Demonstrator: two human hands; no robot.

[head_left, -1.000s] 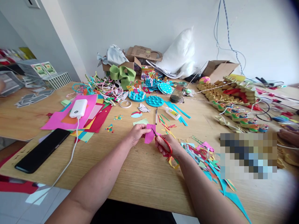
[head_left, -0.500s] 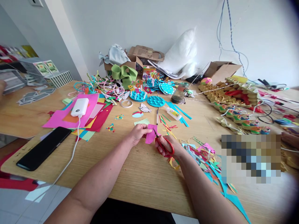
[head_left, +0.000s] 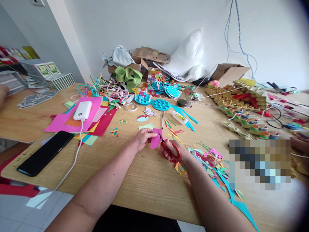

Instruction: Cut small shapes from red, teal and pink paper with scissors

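Between its thumb and fingers my left hand (head_left: pixel 144 139) pinches a small piece of magenta paper (head_left: pixel 154 141), which shows a dark drawn line. Red-handled scissors (head_left: pixel 178 152) are gripped in my right hand (head_left: pixel 173 149), their dark blades reaching the paper's right side. How deep the blades sit in the paper is hard to make out. Just beyond lie a pen (head_left: pixel 162 120), a pale green paper scrap (head_left: pixel 146 126) and thin coloured paper strips (head_left: pixel 174 132). A white fish cutout (head_left: pixel 150 111) and a blue one with red (head_left: pixel 142 118) are farther back.
Paper offcuts (head_left: pixel 212 164) cover the table beside my right forearm. A glue bottle (head_left: pixel 180 118) lies behind the strips. At left are a black phone (head_left: pixel 45 153), a white power bank (head_left: pixel 82 110) with its cable, and coloured sheets (head_left: pixel 103 124). Other people's hands show at both edges.
The scissors have shifted very slightly at the paper's right side. My left hand and the paper stay nearly where they were.
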